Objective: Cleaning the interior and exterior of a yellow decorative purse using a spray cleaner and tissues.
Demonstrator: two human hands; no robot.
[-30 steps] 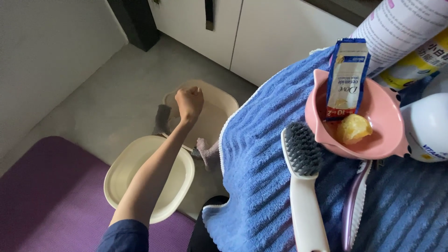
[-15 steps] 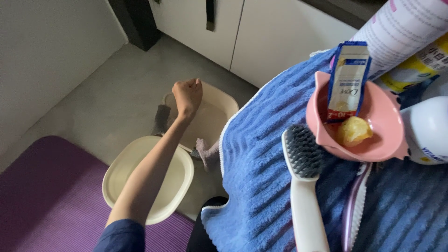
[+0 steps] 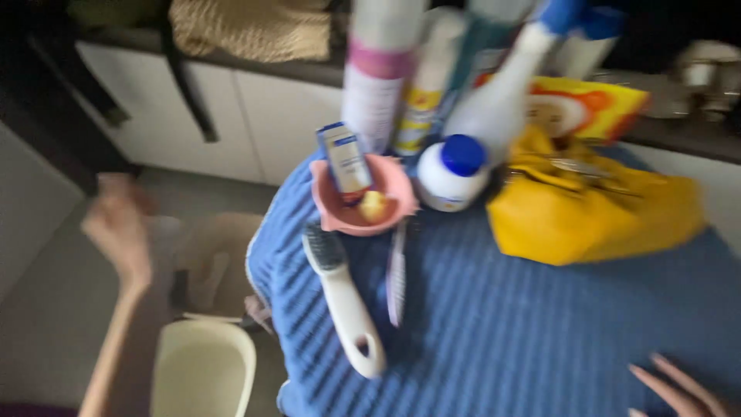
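The picture is motion-blurred. My left hand (image 3: 116, 232) is raised at the left, above the floor and beside a cream basin (image 3: 224, 259); the blur hides whether it holds anything. My right hand (image 3: 679, 390) shows only its spread fingers at the bottom right, lying on a blue ribbed towel (image 3: 502, 324). On the towel lie a white brush with dark bristles (image 3: 343, 305) and a slim brush (image 3: 396, 270). Behind them a pink bowl (image 3: 328, 205) holds a blue-and-white packet (image 3: 345, 158) and a yellow lump (image 3: 373, 205).
A white jar with a blue lid (image 3: 451, 174), several bottles (image 3: 382, 77) and a yellow bag (image 3: 594, 208) crowd the towel's far side. A second cream basin (image 3: 202, 371) stands on the floor at the lower left. White cabinet doors (image 3: 255, 123) run behind.
The view has swung right and up over the towel. My left hand has lifted away from the basin toward the left. My right hand's fingers have come into view.
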